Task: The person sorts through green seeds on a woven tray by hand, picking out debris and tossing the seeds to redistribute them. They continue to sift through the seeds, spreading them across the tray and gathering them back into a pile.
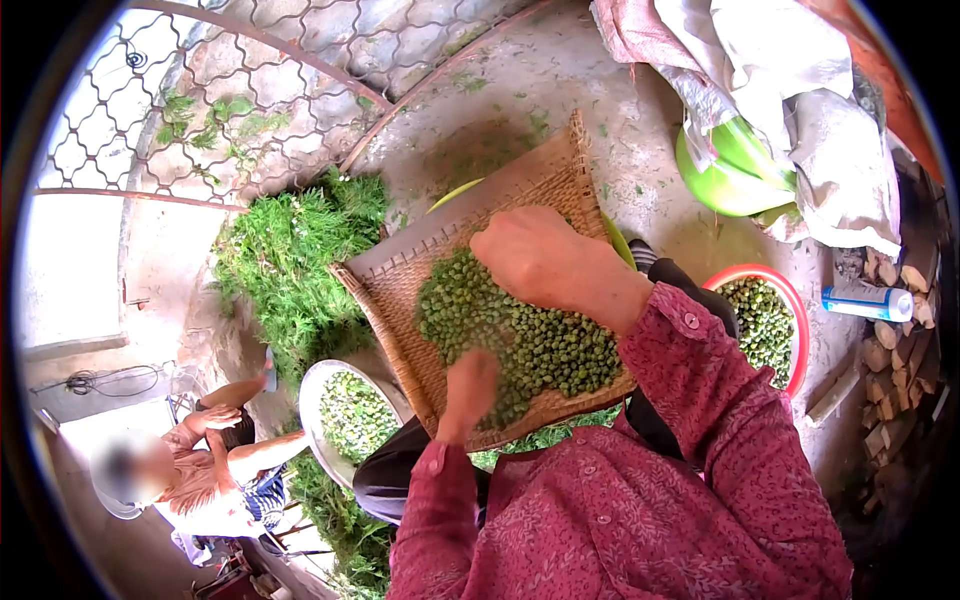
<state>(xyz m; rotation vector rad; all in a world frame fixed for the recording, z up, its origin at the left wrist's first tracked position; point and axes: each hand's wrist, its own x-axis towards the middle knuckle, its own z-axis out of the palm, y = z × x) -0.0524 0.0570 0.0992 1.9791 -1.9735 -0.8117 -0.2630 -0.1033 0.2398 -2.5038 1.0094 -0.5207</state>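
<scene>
A woven winnowing basket (402, 352) with a flat stitched edge strip lies tilted across my lap. Small round green berries (562, 350) that look like green peppercorns are spread over it. My right hand (545, 257) is over their far side, fingers curled down and closed; whatever is in them is hidden. Closer to me, my left hand (470, 388) is at the left part of the berries, its fingers smeared by motion. Part of a yellow-green rim (617, 240) shows beneath the basket.
Cut green plants (300, 260) lie left of the basket. A pale basin (313, 395) and a red-rimmed basin (800, 325) hold berries. White sacks (840, 150) partly cover a lime-green bowl (725, 175). A person (220, 455) sits at left; firewood (895, 390) lies right.
</scene>
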